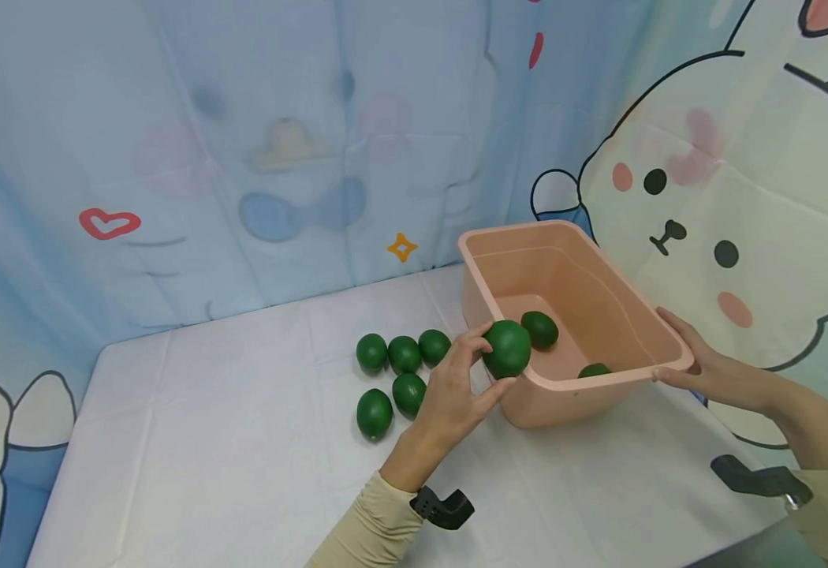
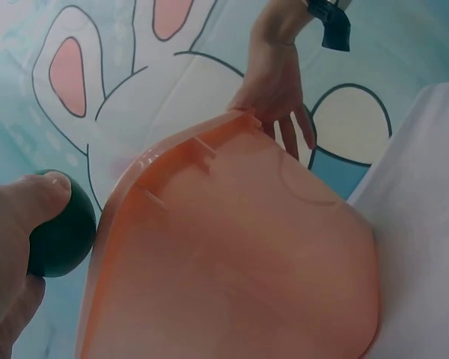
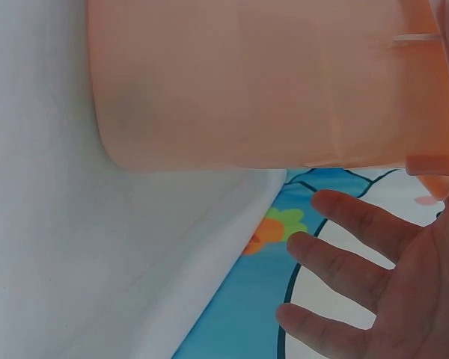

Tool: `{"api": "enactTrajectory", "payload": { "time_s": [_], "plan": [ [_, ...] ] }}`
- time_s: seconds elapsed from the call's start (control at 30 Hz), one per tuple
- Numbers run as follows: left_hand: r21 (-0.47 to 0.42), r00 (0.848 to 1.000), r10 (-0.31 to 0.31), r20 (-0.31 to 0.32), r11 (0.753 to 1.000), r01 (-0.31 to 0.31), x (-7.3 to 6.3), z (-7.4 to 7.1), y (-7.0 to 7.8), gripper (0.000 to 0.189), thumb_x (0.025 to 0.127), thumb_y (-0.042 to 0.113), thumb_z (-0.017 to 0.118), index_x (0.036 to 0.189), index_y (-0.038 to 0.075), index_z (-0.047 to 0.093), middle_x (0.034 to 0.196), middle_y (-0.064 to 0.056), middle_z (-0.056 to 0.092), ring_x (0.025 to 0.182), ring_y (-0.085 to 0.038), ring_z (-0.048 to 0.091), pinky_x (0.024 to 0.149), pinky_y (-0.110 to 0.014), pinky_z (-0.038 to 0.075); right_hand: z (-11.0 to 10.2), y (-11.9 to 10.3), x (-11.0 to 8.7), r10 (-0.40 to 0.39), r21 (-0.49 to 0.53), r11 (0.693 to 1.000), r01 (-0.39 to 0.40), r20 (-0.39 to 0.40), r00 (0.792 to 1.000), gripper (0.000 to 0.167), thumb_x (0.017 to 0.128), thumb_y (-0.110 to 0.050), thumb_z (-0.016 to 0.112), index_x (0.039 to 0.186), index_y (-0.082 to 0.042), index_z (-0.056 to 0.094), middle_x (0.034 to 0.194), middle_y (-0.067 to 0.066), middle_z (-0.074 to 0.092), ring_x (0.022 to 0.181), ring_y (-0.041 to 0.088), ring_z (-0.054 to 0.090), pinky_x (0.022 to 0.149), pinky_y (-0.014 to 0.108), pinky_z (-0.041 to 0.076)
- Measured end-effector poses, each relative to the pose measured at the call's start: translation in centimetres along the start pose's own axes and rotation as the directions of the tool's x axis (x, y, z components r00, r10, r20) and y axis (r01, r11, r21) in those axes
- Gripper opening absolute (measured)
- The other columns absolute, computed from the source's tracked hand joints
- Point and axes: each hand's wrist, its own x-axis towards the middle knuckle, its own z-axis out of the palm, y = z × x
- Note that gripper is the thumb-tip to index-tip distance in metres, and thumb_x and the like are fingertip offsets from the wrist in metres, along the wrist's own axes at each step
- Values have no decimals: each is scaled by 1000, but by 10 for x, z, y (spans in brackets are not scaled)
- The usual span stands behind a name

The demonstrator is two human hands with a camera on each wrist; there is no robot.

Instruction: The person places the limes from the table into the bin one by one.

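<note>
Just right of the centre of the head view, the left hand (image 1: 449, 394) is gripping a green fruit (image 1: 506, 349) between its thumb and fingers. The fruit is sitting at the upper right end of that hand, overlapping the left rim of a peach bin (image 1: 570, 404); whether it is touching the rim, I cannot tell. At the right of the frame, the right hand (image 1: 722, 375) is resting against the bin's near right corner, well apart from the held fruit; the right wrist view is showing three of its fingers straight and spread, reaching past the bin's wall.

Two more fruits (image 1: 539, 330) are lying inside the bin, between the hands in the head view. Five similar fruits (image 1: 404, 355) are lying in a cluster on the white-covered counter (image 1: 244, 442), left of the left hand near the middle of the frame. Behind, a blue cartoon curtain (image 1: 194, 181) is filling the upper frame.
</note>
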Motion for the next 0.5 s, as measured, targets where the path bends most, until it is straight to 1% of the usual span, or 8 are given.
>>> {"api": "enactTrajectory", "payload": {
  "time_s": [0.2, 0.37, 0.5],
  "plan": [
    [19, 1000, 5, -5, 1000, -5, 0, 0, 0, 40, 81, 23, 76, 100, 6, 45, 137, -13, 53, 124, -20, 55, 94, -16, 46, 0, -1, -1, 7, 0, 1000, -7, 1, 1000, 98, 92, -28, 57, 147, -34, -24, 152, 27, -3, 126, 52, 22, 87, 76, 33],
    [16, 1000, 1, -18, 1000, -1, 0, 1, -1, 39, 81, 24, 76, 100, 7, 47, 135, -11, 53, 124, -19, 54, 94, -16, 46, 1, -1, -1, 3, 5, 1000, -3, -2, 1000, 98, 92, -28, 57, 147, -31, -24, 152, 27, -3, 126, 52, 22, 87, 77, 32],
    [22, 999, -2, -40, 1000, 3, -1, 2, -1, 38, 80, 24, 77, 101, 8, 49, 130, -9, 50, 122, -18, 53, 93, -15, 47, 1, 0, 0, 5, 7, 1000, -5, -4, 1000, 97, 93, -28, 57, 147, -32, -24, 153, 27, -3, 126, 52, 21, 87, 77, 32]
  ]
}}
